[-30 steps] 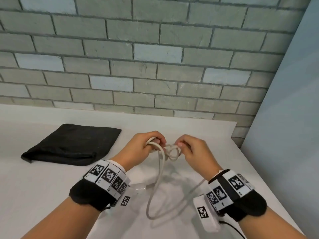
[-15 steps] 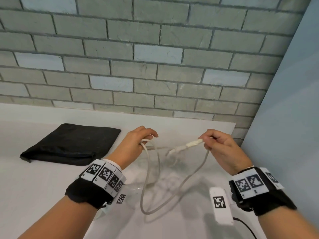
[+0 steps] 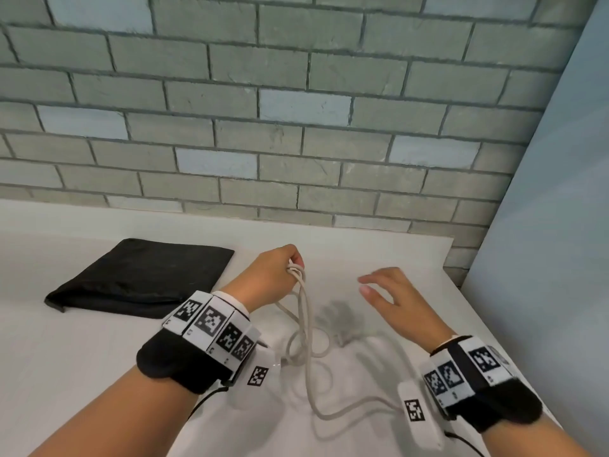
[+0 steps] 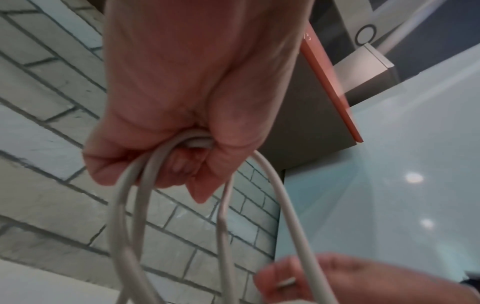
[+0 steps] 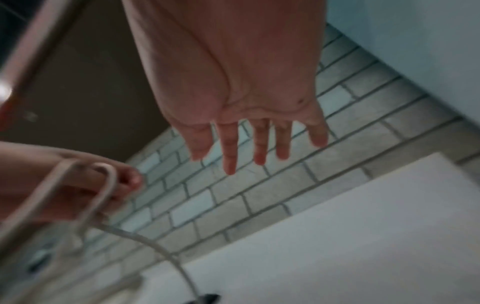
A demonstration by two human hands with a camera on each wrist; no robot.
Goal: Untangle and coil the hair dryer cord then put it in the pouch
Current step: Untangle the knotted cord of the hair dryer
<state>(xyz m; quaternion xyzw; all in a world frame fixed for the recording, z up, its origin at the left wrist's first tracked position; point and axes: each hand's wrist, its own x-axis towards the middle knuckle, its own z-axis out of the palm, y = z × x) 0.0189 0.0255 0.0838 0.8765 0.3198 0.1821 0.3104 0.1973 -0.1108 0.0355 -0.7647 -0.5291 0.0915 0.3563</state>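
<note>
My left hand (image 3: 280, 275) is raised over the white table and grips the tops of loops of the off-white cord (image 3: 306, 351). In the left wrist view the cord (image 4: 135, 205) bends through my curled fingers (image 4: 179, 164) and hangs down in strands. The rest of the cord lies in loose curves on the table and runs toward the right wrist. My right hand (image 3: 389, 298) hovers to the right with fingers spread and nothing in it (image 5: 246, 139). The black pouch (image 3: 141, 278) lies flat to the left. No hair dryer body is clearly visible.
A grey brick wall (image 3: 296, 110) rises behind the white table (image 3: 82, 374). A pale blue panel (image 3: 543, 258) closes off the right side beyond the table's right edge. Wrist-camera units and a thin black cable (image 3: 461, 438) sit near my right forearm.
My right hand has let go of the cord end it held out to the right and now hovers open. The freed cord has dropped onto the table. The left hand keeps its grip.
</note>
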